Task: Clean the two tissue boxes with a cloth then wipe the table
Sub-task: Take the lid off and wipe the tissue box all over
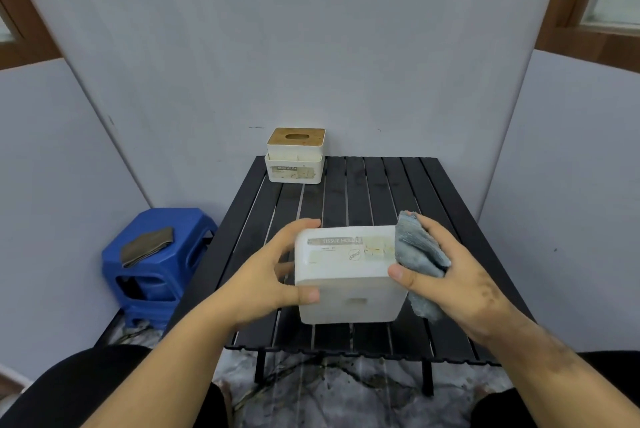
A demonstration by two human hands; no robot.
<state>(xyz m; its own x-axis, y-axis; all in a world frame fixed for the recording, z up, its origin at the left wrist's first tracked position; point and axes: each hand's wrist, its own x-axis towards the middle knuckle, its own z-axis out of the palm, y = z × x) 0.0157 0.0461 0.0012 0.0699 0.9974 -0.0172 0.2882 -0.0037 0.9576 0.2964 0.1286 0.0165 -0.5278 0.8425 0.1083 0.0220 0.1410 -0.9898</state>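
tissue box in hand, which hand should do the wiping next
Right. The right hand already holds the grey cloth against the end of the near tissue box, while the left hand has its grip on the opposite end, steadying it.

A black slatted desk (363,192) on thin dark legs stands against the grey wall. At its far left corner sits a white tissue box (295,160) with a wooden slotted lid. Left of the desk, a blue stool (156,265) on the floor carries a folded brownish cloth (147,246).
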